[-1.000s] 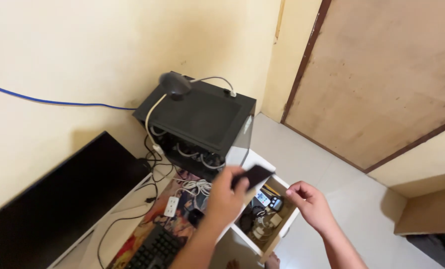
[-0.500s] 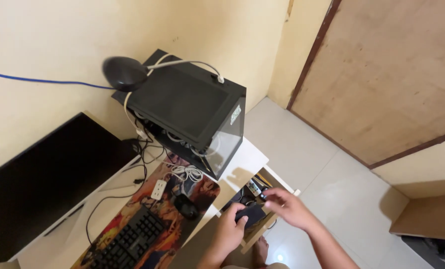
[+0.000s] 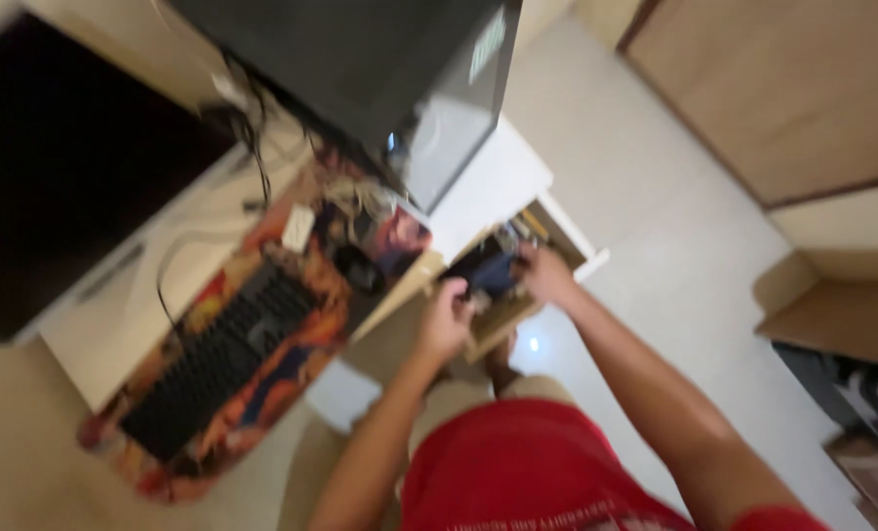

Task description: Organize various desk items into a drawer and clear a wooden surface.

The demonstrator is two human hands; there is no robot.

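Head view, blurred: left hand (image 3: 446, 320) closing on dark case (image 3: 483, 275), lying at 1 o'clock over open drawer (image 3: 567, 241); right hand (image 3: 547, 275) touching, grip unclear.

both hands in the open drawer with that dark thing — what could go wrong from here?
1. The open drawer looks crowded with small items and cords; the dark object between the left hand and right hand could snag or jam there.
2. The drawer juts out beside the person's legs, so a knee could bump it.
3. The view is blurred, so the exact grip cannot be told.
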